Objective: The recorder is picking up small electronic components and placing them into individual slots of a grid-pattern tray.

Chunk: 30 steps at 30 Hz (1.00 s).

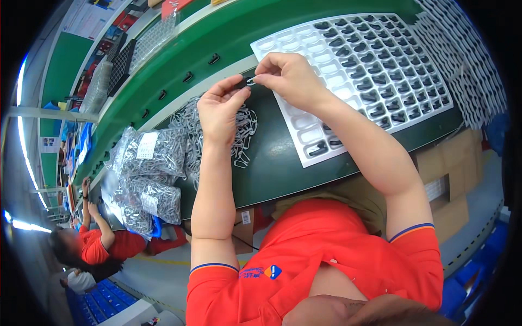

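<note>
My left hand [222,111] pinches a small black part [243,82] between thumb and fingers above the bench. Close against it, my right hand [291,79] grips a small shiny metal clip [250,81] in its fingertips; the two pieces meet or nearly meet, and fingers cover much of both. Under my left wrist lies a loose heap of metal wire clips [247,126]. To the right, beneath my right forearm, a white moulded tray [311,161] has many pockets filled with black pieces [370,96], while pockets along its left side hold none.
Clear plastic bags [155,157] of metal clips sit left of the heap. Beyond the dark green bench [266,157] runs a green conveyor [174,65] with spaced black pieces. Stacked trays [462,60] stand far right, cardboard boxes [451,168] below. A co-worker [100,244] works at left.
</note>
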Available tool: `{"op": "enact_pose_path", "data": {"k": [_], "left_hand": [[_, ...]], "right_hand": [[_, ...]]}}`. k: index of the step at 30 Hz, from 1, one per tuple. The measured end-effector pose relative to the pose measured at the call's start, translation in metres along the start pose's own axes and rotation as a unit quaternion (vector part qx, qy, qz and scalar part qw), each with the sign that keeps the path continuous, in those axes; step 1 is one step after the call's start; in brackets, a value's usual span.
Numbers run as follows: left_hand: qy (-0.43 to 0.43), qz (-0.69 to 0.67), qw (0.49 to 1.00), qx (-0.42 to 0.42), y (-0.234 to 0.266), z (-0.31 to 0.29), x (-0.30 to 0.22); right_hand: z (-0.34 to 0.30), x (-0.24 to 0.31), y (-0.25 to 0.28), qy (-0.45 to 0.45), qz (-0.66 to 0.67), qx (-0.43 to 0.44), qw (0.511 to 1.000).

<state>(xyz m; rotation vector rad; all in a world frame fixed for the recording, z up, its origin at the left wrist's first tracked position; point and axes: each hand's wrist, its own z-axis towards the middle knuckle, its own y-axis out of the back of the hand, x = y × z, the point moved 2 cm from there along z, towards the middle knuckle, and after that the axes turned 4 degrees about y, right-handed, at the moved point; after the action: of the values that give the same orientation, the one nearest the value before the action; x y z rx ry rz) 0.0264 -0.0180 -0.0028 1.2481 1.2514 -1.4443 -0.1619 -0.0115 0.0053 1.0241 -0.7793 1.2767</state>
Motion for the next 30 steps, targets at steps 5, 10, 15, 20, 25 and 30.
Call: {"op": "enact_pose_path", "data": {"k": [5,10,15,20,25,30], "left_hand": [[0.006,0.008,1.0,0.011,-0.011,-0.005,-0.002],[0.017,0.0,1.0,0.005,-0.017,-0.008,-0.003],[0.003,0.023,1.0,0.016,-0.011,-0.003,-0.008],[-0.103,0.25,0.963,-0.019,0.003,0.048,-0.025],[-0.163,0.438,0.884,-0.022,0.01,0.136,-0.009],[-0.138,0.541,0.829,-0.033,0.019,0.165,0.009]], "right_hand": [[-0.001,-0.001,-0.002,0.003,0.006,0.01,1.0],[-0.002,-0.001,-0.003,0.01,-0.029,0.011,0.999],[0.001,0.0,-0.003,0.036,-0.064,0.003,0.997],[-0.002,-0.004,-0.004,0.208,-0.156,0.031,0.965],[-0.017,-0.004,-0.026,0.211,-0.273,0.238,0.908],[-0.025,0.001,-0.034,0.209,-0.343,0.284,0.871]]}}
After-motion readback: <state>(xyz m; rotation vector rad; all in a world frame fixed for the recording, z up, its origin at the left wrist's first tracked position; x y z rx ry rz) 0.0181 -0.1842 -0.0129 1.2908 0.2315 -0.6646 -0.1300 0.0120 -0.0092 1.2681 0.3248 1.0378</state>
